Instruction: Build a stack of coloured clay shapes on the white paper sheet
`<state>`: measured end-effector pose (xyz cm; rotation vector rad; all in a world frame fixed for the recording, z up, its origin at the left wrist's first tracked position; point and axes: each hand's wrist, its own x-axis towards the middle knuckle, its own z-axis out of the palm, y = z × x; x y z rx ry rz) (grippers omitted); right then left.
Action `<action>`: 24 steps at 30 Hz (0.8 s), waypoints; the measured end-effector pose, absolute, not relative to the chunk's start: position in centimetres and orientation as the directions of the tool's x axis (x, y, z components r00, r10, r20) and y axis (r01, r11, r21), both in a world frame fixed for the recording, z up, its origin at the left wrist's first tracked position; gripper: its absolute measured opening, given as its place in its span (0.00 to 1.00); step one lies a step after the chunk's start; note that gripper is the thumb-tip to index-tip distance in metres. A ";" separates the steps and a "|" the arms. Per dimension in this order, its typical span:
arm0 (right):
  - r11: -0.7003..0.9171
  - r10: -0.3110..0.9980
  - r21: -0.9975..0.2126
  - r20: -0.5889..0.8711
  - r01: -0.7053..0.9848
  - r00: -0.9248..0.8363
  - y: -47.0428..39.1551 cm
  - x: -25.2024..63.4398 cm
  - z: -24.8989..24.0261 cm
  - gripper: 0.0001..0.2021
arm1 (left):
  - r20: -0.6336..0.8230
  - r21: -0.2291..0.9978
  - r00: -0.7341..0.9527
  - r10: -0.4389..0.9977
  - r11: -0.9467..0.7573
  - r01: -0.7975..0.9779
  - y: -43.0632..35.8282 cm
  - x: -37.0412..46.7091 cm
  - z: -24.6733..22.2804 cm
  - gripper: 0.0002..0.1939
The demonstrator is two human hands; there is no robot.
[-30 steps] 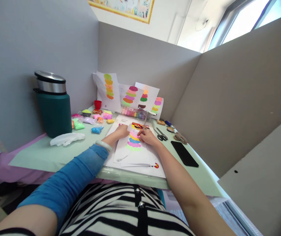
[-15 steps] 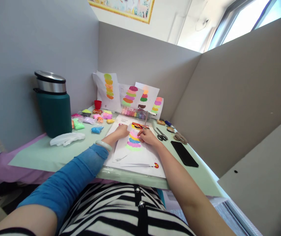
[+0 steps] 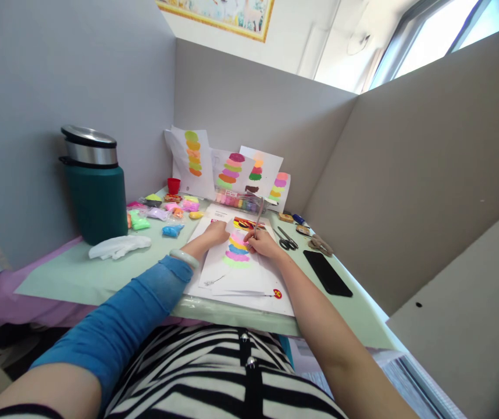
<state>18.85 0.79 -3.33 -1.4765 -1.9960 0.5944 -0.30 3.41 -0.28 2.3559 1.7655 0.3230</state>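
Note:
A white sheet (image 3: 232,276) with pink, yellow, blue, magenta and green bands lies on a larger white pad on the table. My left hand (image 3: 218,232) is closed at the sheet's upper left edge; what its fingers pinch, if anything, is too small to make out. My right hand (image 3: 260,241) is closed around a thin upright tool (image 3: 259,212), like a pen or brush, at the right side of the bands. Its lower tip is hidden by my fingers.
A green bottle (image 3: 96,198) and a white glove (image 3: 119,247) stand and lie at left, beside clay packets (image 3: 157,213). Painted sheets (image 3: 232,169) lean at the back. Scissors (image 3: 288,238) and a black phone (image 3: 327,272) lie at right.
The banded sheet has shifted very slightly to the left at its lower edge. Both hands are in nearly the same places.

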 end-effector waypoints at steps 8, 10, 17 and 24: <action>0.276 0.961 -0.652 0.178 0.707 -0.210 0.6 18.7 -3.2 0.12 | 0.070 0.281 0.274 0.959 -0.282 0.917 3.5 -0.3 -0.4 0.23; 0.275 0.961 -0.647 0.175 0.711 -0.213 0.6 18.7 -3.1 0.12 | 0.069 0.279 0.269 0.961 -0.278 0.919 3.5 -0.3 -0.4 0.23; 0.269 0.963 -0.646 0.175 0.714 -0.205 0.6 18.8 -3.1 0.12 | 0.062 0.287 0.271 0.960 -0.277 0.917 3.7 -0.3 -0.5 0.22; 0.279 0.960 -0.638 0.179 0.717 -0.215 0.7 18.8 -3.2 0.12 | 0.061 0.284 0.271 0.961 -0.277 0.918 3.5 -0.3 -0.3 0.22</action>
